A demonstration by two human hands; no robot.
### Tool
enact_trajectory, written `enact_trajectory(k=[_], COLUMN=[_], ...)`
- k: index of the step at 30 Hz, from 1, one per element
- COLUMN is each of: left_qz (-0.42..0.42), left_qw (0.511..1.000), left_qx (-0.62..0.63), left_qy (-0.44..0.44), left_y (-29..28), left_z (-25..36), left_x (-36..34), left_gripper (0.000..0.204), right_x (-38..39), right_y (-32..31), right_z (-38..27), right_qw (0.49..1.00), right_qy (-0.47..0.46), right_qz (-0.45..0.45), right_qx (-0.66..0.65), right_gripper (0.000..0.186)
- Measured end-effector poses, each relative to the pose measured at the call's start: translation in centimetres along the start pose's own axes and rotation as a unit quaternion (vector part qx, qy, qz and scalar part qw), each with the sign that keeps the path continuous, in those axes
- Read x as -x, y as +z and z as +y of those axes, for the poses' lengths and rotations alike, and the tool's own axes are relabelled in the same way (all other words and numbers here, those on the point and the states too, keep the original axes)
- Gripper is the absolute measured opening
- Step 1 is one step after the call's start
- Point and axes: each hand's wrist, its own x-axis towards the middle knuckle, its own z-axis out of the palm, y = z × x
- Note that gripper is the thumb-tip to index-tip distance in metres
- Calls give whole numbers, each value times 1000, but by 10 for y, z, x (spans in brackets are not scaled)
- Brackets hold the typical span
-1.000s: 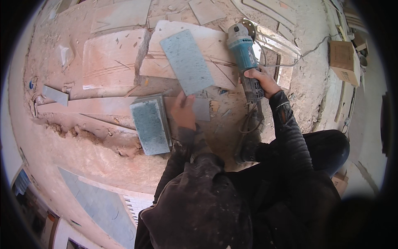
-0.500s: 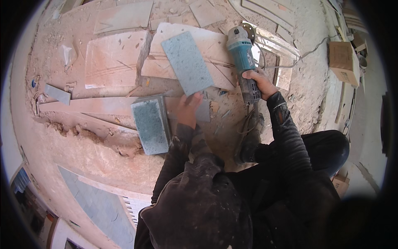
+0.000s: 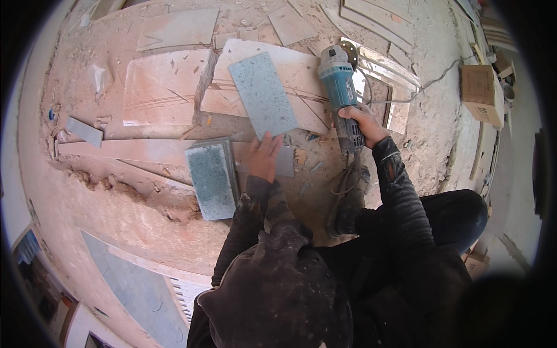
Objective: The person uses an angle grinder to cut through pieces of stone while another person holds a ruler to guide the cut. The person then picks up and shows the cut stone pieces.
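Dusty, debris-strewn floor (image 3: 426, 159) surrounds both hands. From the head, the right hand (image 3: 365, 123) grips a teal angle grinder (image 3: 338, 87); the left hand (image 3: 264, 158), fingers extended, touches the blue-grey tile (image 3: 264, 93) ahead, a tile stack (image 3: 210, 181) just left.

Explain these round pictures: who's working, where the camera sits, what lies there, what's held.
No robot here: each grip is a bare hand. A wide camera on the person's head looks down, bending straight edges near the rim. The right grip holds a blue grinder with a disc at its far end. The left grip is at the near edge of a bluish tile; whether it pinches is unclear. That tile lies across a pale slab; a tile stack sits left of the left grip.
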Motion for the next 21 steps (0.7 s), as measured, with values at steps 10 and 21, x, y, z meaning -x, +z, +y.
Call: enact_trajectory(k=[10,21], left_qz=[152,-8], left_qw=[920,496], left_qx=[-325,-671], left_qy=[158,551], left_y=[43,25], left_z=[38,36], left_x=[25,22], left_gripper=[17,28], right_x=[2,0], right_y=[1,-1], right_z=[-1,-4], right_qw=[1000,1000], right_qy=[-4,-5], right_qz=[8,3], right_qx=[-19,-24], right_gripper=[41,40])
